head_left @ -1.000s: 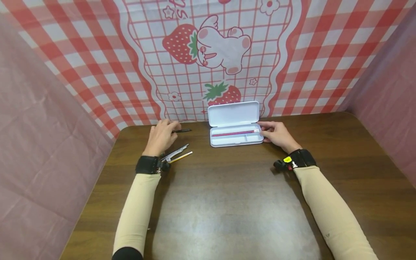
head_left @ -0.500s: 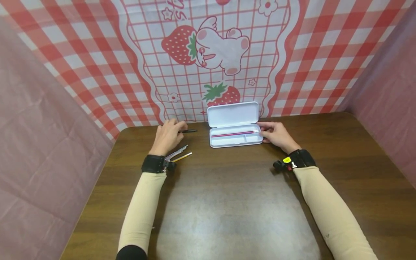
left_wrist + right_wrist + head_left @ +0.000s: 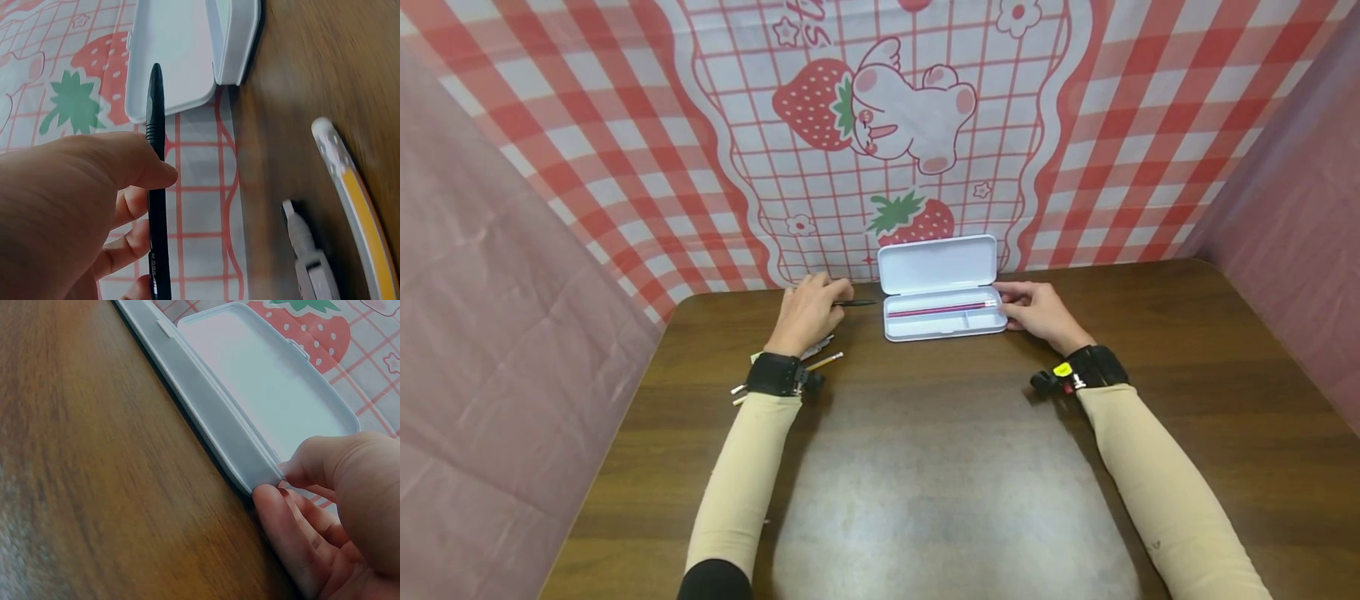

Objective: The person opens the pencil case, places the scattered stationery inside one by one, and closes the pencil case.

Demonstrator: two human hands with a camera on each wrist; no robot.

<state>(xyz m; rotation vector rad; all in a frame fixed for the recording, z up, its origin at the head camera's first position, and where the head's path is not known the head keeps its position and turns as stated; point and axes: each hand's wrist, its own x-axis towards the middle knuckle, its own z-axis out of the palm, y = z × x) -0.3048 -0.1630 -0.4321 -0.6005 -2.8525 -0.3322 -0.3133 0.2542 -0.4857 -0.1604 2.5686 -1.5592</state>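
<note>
In the left wrist view a slim black pen (image 3: 155, 112) is pinched between the thumb and curled fingers of my left hand (image 3: 808, 317). Its tip points toward a white pencil case (image 3: 937, 265), which stands with its lid raised. Inside the case lie red and purple pencils (image 3: 936, 309) with white ends at the right. My right hand (image 3: 1042, 315) grips the case's right end, thumb on the rim and a finger against the outer wall (image 3: 206, 406).
Below my left hand lie a yellow pencil (image 3: 365, 231) and a grey drawing tool (image 3: 312, 265), partly hidden by the wrist strap (image 3: 775, 374) in the head view. A checked strawberry cloth (image 3: 880, 108) hangs behind the brown table (image 3: 940, 467).
My left hand has moved right with the black pen, bringing it close to the case's left end. White-tipped ends have come into view left of the wrist. My right hand keeps its hold.
</note>
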